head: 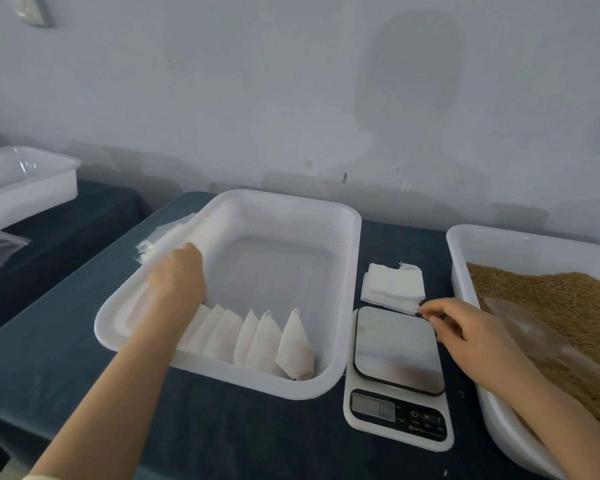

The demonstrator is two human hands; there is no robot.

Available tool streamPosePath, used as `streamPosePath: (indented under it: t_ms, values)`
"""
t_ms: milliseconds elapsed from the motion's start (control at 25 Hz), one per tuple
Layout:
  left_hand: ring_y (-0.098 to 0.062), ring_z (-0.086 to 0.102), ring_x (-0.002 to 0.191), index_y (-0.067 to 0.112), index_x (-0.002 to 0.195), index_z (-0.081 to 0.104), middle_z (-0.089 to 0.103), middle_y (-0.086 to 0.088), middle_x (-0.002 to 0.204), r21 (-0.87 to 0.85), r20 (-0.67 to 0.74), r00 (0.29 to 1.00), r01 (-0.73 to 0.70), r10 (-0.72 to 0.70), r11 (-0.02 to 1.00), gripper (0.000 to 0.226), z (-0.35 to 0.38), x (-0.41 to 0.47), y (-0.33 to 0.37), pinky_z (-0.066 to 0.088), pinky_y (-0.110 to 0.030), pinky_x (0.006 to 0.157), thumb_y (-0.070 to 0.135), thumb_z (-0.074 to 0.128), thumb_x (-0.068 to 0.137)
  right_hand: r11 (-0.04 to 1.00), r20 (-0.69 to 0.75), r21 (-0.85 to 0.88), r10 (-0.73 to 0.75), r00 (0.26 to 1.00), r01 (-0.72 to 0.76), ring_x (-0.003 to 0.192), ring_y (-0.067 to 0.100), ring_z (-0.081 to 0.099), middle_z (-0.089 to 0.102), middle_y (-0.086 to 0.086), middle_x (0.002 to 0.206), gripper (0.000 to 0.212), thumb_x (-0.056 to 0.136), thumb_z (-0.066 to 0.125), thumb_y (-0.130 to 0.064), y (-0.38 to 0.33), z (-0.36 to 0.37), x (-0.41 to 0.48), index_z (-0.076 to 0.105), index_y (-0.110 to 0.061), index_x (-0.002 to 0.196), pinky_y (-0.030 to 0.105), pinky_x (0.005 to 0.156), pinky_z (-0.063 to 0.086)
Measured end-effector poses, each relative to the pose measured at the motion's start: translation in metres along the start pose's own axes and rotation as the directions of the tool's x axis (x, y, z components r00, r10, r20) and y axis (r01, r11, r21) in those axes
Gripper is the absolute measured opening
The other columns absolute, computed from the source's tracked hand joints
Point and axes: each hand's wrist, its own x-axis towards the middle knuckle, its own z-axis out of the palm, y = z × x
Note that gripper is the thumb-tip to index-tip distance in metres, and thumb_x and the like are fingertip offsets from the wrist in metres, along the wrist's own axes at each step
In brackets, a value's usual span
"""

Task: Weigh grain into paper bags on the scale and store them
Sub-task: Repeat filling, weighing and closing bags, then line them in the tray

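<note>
The right hand (465, 327) hovered over the far corner of the scale (397, 355), its grip narrow, thumb and forefinger drawn together at the near corner of the stack of empty paper bags (392, 285) lying on the desk (222, 431) just behind the scale. I couldn't tell whether a bag was pinched yet. The left hand (177, 275) lay inside the storage tray (347, 258) against its left wall, knuckles up. What its grip held, if anything, was hidden. A row of filled bags (257, 341) stood along the tray's near wall. The grain (548, 306) sat in the right-hand tray (461, 271), with a clear scoop (523, 327) on it. To my eye, the trick was to peel off only the top bag by its corner without dragging the stack, then set it squarely on the platform.
</note>
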Motion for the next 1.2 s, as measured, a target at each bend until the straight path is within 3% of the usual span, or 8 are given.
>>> streamPosePath:
  t_ms: [40,160,320,600,800,1000,1120,1200]
  values:
    - [-0.03,0.059,0.107,0.009,0.116,0.053,0.062,-0.009,0.115,0.005,-0.093,0.992,-0.082,0.082,0.997,0.025,-0.007,-0.006,0.015,0.046,-0.036,0.084,0.012,0.055,0.091,1.0,0.003,0.0,0.001,1.0,-0.001,0.084,-0.011,0.056,0.058,-0.027,0.09,0.02,0.091,0.056,-0.015,0.001,0.0,0.0,0.062,-0.032,0.101,0.004,0.066,0.043]
    - [-0.029,0.055,0.11,0.016,0.13,0.048,0.06,-0.008,0.117,-0.413,-0.16,0.931,-0.366,0.329,0.834,0.039,-0.02,-0.039,0.07,0.042,-0.034,0.085,0.038,0.047,0.097,1.0,0.006,-0.003,0.016,1.0,-0.016,0.084,-0.012,0.056,0.056,-0.03,0.091,0.019,0.092,0.056,-0.017,0.003,0.001,0.001,0.064,-0.03,0.104,0.006,0.062,0.042]
    - [-0.017,0.056,0.071,0.016,0.138,0.036,0.052,0.001,0.082,-0.634,-0.062,0.842,-0.448,0.535,0.631,0.061,-0.014,-0.085,0.131,0.041,-0.029,0.061,0.057,0.044,0.093,1.0,-0.006,0.01,0.022,1.0,-0.022,0.087,-0.016,0.053,0.054,-0.029,0.094,0.018,0.093,0.055,-0.019,0.005,0.0,0.0,0.064,-0.028,0.106,0.001,0.068,0.04]
    - [-0.02,0.057,0.058,0.014,0.121,0.038,0.051,-0.003,0.067,-0.519,-0.078,0.838,-0.497,0.54,0.696,0.034,-0.002,-0.095,0.157,0.055,-0.038,0.059,0.009,0.047,0.089,0.999,0.006,0.029,0.016,1.0,-0.016,0.086,-0.005,0.054,0.06,-0.013,0.105,0.019,0.096,0.05,-0.02,0.004,0.0,0.0,0.062,-0.021,0.11,0.01,0.075,0.041]
    - [-0.02,0.035,0.048,0.015,0.115,0.039,0.044,-0.003,0.059,-0.483,-0.086,0.845,-0.499,0.528,0.72,0.04,0.0,-0.1,0.158,0.033,-0.03,0.051,-0.003,0.041,0.08,0.999,0.009,0.036,0.017,1.0,-0.017,0.092,0.001,0.056,0.059,-0.012,0.112,0.021,0.098,0.046,-0.02,0.005,0.0,-0.001,0.061,-0.021,0.113,0.014,0.078,0.045]
    - [-0.014,0.035,0.047,0.011,0.11,0.039,0.039,-0.001,0.063,-0.368,-0.036,0.838,-0.517,0.544,0.773,0.032,-0.012,-0.104,0.168,0.023,-0.024,0.042,-0.007,0.039,0.085,0.999,0.007,0.033,0.005,1.0,-0.006,0.09,0.004,0.056,0.058,-0.009,0.113,0.021,0.098,0.044,-0.019,0.006,0.002,0.001,0.06,-0.02,0.113,0.019,0.077,0.046]
    - [-0.022,0.058,0.079,0.012,0.112,0.035,0.049,-0.005,0.09,-0.207,-0.058,0.851,-0.523,0.523,0.827,0.026,-0.022,-0.109,0.184,0.037,-0.024,0.053,0.004,0.046,0.09,1.0,0.014,0.027,0.005,1.0,-0.006,0.09,0.003,0.054,0.057,-0.01,0.112,0.022,0.098,0.043,-0.019,0.006,0.003,0.001,0.059,-0.021,0.114,0.019,0.077,0.045]
    - [-0.029,0.047,0.117,0.009,0.129,0.033,0.043,-0.011,0.13,0.005,-0.166,0.781,-0.61,0.602,0.792,0.045,-0.023,-0.096,0.211,0.045,-0.031,0.077,0.01,0.054,0.089,0.999,0.009,0.039,0.003,1.0,-0.004,0.093,0.003,0.055,0.056,-0.011,0.112,0.023,0.098,0.042,-0.019,0.006,0.003,0.002,0.059,-0.021,0.114,0.021,0.08,0.047]
